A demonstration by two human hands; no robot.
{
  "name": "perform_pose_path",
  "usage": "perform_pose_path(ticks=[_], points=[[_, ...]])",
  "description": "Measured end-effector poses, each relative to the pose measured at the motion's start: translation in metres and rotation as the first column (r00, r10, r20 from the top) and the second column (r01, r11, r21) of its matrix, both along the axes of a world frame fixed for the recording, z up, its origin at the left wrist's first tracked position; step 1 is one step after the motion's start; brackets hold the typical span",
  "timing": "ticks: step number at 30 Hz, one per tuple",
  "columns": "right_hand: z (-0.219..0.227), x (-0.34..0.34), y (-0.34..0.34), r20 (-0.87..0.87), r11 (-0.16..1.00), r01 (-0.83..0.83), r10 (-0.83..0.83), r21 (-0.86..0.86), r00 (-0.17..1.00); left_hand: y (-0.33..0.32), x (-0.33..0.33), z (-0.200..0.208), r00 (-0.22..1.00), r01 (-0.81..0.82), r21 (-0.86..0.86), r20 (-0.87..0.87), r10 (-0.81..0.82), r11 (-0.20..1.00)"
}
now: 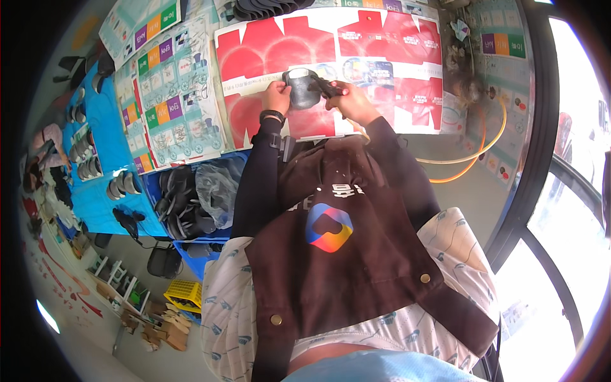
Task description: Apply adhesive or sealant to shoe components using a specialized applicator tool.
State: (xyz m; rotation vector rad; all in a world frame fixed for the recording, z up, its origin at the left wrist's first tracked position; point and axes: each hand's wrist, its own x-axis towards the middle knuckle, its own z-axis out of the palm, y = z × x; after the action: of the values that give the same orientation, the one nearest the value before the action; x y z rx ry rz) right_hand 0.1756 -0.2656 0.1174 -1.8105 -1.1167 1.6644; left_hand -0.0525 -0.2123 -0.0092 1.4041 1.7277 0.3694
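My left hand (277,98) grips the left edge of a dark grey, rounded, cup-like piece (303,95) just above the table. A pale oval patch shows at its far edge; its exact kind I cannot make out. My right hand (347,99) is closed around a black hand tool (326,88), whose tip points left at the piece's right side. Part of the tool is hidden by my fingers. Below both hands lie red-and-white printed sheets (388,70) covering the table. A yellowish hose (358,128) shows beneath my right forearm.
Several black curved pieces (270,7) lie at the table's far edge. Printed sheets (172,95) cover the left side. Left of my arm, a blue crate (153,191) holds dark pieces and a plastic bag (219,191). Yellow and orange hoses (471,156) loop at right.
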Motion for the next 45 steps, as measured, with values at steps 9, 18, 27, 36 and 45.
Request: perform_pose_path(ticks=[9,18,27,36,45], points=[[-0.047,0.004,0.017,0.101,0.990,0.024,-0.038,0.142,0.994,-0.004,-0.076,-0.020,0.919,-0.196,-0.178,0.310,0.244,0.964],[-0.045,0.027,0.022,-0.117,1.000,0.027,-0.027,0.001,0.993,-0.009,-0.102,0.022,0.829,-0.309,-0.374,0.345,0.441,0.874],[-0.034,0.021,0.018,-0.100,0.985,-0.175,0.174,0.001,0.980,-0.001,-0.087,0.018,0.803,-0.305,-0.362,0.399,0.442,0.881],[-0.040,0.023,0.012,0.132,0.925,-0.373,0.362,0.069,0.923,0.001,-0.079,-0.002,0.870,-0.267,-0.335,0.320,0.376,0.904],[-0.031,0.011,0.010,0.137,0.936,-0.339,0.324,0.098,0.936,0.016,-0.037,-0.006,0.949,-0.040,-0.362,0.277,0.148,0.931]])
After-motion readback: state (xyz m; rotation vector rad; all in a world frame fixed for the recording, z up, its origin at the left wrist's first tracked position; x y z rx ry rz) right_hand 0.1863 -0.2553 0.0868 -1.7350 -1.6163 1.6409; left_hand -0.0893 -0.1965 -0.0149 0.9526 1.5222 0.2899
